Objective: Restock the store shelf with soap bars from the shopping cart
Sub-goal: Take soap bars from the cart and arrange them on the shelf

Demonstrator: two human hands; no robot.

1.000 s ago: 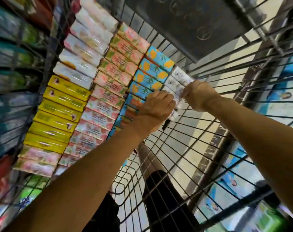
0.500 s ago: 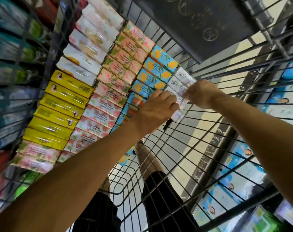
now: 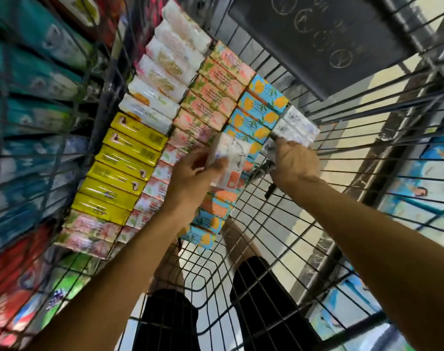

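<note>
Rows of soap bars lie in the wire shopping cart (image 3: pixel 279 249): white bars (image 3: pixel 165 64), yellow bars (image 3: pixel 119 168), pink floral bars (image 3: pixel 216 87), blue-and-orange bars (image 3: pixel 256 115) and white-grey bars (image 3: pixel 295 125). My left hand (image 3: pixel 190 181) grips a white soap box (image 3: pixel 228 158) lifted above the blue row. My right hand (image 3: pixel 293 163) is curled over a white-grey bar (image 3: pixel 269 148) at the near end of the right row; its fingertips are hidden.
Store shelves with teal and red packages (image 3: pixel 33 117) run along the left outside the cart. A black child-seat flap (image 3: pixel 325 39) sits at the cart's far end. Blue packages (image 3: pixel 423 173) line the right. My legs show below through the cart floor.
My left hand has lifted a white soap box out of the right row and turned it up over the blue bars. My right hand stays on the white-grey bars.
</note>
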